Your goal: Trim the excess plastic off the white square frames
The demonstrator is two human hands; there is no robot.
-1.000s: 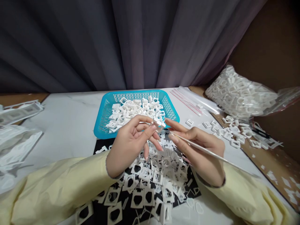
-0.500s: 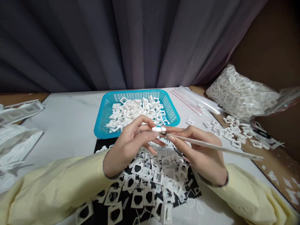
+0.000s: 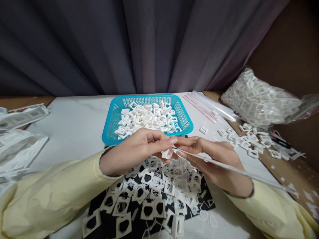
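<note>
My left hand [image 3: 136, 149] is closed, thumb and fingers pinching at a small white foam piece [image 3: 167, 154] whose far part is hidden. Facing it, my right hand [image 3: 219, 157] grips the near end of a long thin white foam strip [image 3: 244, 169], seen almost edge-on and reaching down to the right. The fingertips of both hands nearly meet at the strip's end. Beneath them, many white foam frames [image 3: 148, 210] and thin offcuts lie heaped on a black mat [image 3: 104, 221].
Behind my hands stands a turquoise basket [image 3: 106, 132] filled with white foam pieces. At right are a full clear bag [image 3: 259, 96], empty zip bags [image 3: 214, 105], loose frames [image 3: 253, 153] and scraps. More foam sheets [image 3: 27, 116] lie at left.
The small foam piece has tipped downward as my left hand turned and lowered. My right hand has shifted slightly right and down with the strip.
</note>
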